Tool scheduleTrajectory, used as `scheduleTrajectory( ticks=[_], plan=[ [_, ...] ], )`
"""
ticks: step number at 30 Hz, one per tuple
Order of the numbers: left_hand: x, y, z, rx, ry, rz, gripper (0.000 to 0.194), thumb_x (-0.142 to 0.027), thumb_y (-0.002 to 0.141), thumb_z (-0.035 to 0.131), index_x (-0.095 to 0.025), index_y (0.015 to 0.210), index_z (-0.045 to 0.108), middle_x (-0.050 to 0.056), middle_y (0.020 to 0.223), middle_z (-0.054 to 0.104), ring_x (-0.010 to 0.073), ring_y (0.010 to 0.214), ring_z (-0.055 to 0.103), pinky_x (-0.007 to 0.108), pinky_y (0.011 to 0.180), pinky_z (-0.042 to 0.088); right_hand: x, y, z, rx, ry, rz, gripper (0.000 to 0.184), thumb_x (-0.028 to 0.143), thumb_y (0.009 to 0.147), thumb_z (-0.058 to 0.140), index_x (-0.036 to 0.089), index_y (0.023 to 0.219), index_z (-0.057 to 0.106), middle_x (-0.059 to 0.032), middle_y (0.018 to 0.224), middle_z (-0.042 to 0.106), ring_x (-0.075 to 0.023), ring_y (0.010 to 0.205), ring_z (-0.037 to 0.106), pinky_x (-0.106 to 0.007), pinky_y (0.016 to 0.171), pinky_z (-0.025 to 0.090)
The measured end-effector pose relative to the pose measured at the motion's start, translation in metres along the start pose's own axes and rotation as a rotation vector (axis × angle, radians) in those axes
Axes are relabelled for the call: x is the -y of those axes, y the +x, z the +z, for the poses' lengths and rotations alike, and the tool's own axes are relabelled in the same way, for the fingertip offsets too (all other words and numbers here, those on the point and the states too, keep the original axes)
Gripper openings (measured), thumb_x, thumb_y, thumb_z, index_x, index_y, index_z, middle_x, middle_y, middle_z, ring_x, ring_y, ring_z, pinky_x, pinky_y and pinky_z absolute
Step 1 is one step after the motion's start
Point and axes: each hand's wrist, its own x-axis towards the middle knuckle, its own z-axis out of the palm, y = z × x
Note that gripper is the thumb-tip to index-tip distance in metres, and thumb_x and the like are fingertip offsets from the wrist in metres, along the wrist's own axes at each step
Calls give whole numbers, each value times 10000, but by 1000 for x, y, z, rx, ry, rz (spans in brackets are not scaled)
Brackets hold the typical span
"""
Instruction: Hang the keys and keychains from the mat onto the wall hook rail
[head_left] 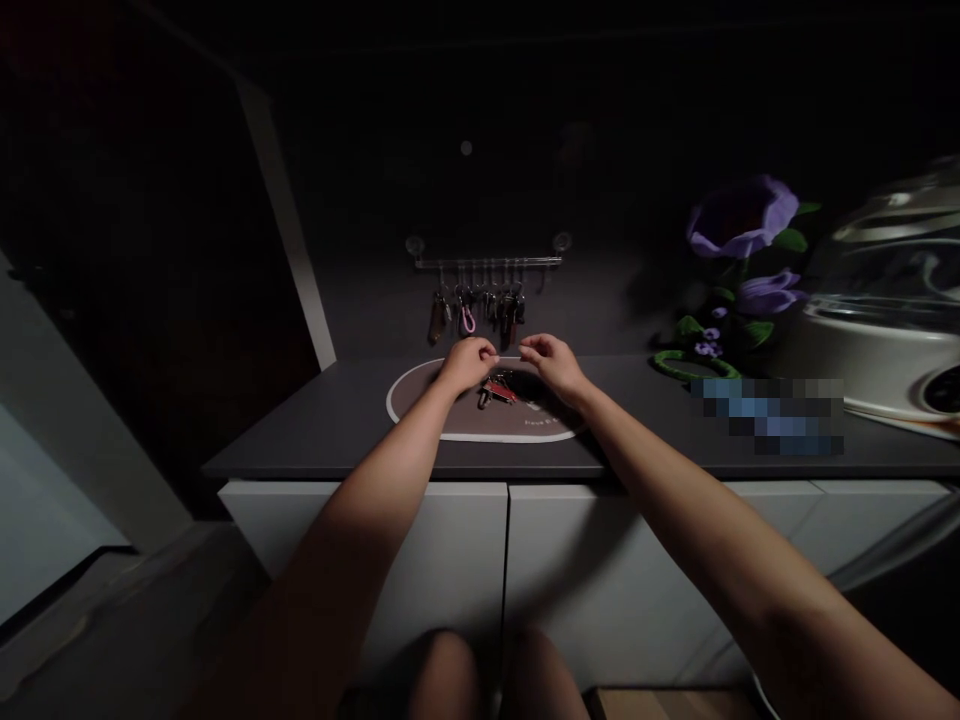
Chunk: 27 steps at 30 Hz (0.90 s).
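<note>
Both my arms reach forward over a dark countertop (315,425). My left hand (469,362) is curled, its fingers pinched together above an oval mat (420,395). My right hand (551,362) is also curled with fingertips pinched, a short gap from the left. Between and just below the hands a bunch of keys with a red tag (499,388) lies on the mat. Whether either hand grips a key ring is too dark and small to tell.
A key rail (487,262) on the wall carries several hanging keys (480,310). Purple artificial flowers (742,225) stand at the right, beside a white helmet (892,300). White cabinet doors (600,580) sit below the counter. My knees show at the bottom.
</note>
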Motion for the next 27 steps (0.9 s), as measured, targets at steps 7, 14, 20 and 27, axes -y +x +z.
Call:
scheduleTrajectory(
  ticks=[7, 14, 20, 27],
  plan=[
    [2, -4, -2, 108, 63, -51, 165, -311, 676, 603, -153, 705, 642, 23, 676, 620, 115, 596, 505, 231, 582, 368, 1, -1, -1, 66, -254, -20, 168, 304, 736, 566, 147, 767, 617, -34, 713, 630, -118, 638, 522, -250, 641, 399],
    [1, -5, -3, 243, 193, -95, 157, -299, 671, 580, -161, 604, 612, 7, 551, 563, 114, 512, 446, 245, 553, 326, 2, -3, 1, 77, -364, -10, 164, 296, 746, 571, 150, 778, 638, -35, 730, 639, -122, 649, 513, -244, 627, 370],
    [0, -5, -2, 245, 164, -92, 112, -219, 679, 546, -154, 607, 603, 12, 568, 571, 114, 522, 458, 239, 545, 319, -1, 0, 2, 67, -343, -11, 155, 290, 746, 572, 152, 774, 637, -33, 721, 633, -122, 640, 508, -248, 632, 371],
    [-1, -3, -2, 204, 98, -114, 97, -213, 711, 555, -147, 671, 613, 13, 607, 574, 114, 551, 474, 238, 578, 345, -6, 2, 2, 60, -324, -35, 164, 305, 741, 569, 158, 766, 636, -30, 714, 635, -116, 629, 502, -242, 626, 370]
  ],
)
